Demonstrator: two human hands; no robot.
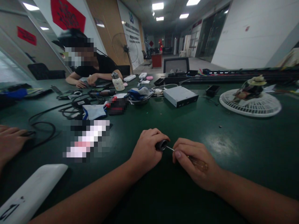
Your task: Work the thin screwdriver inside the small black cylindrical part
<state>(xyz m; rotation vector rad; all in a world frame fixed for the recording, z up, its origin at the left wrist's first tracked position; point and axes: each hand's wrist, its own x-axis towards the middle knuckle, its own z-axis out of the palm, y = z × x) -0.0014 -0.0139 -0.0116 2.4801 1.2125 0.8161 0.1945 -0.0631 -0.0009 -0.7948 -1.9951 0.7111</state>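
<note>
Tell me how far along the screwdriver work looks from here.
Nothing clearly looks finished: the silver metal box sits closed, away from the hands. In hand: the left hand grips a small black part, and the right hand holds a screwdriver with its shaft at that part. Left: the white fan grille lies aside, apart from the hands.

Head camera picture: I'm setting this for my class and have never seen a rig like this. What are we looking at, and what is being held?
A camera worn on a person's head took this picture, looking forward and down, so the forearms at the bottom are that person's own. The left hand grips a small black knob. The right hand holds a screwdriver, its thin metal shaft reaching toward the knob. On the dark green table lie a grey metal box, a white round fan grille and black cables. A co-worker sits across the table.
</note>
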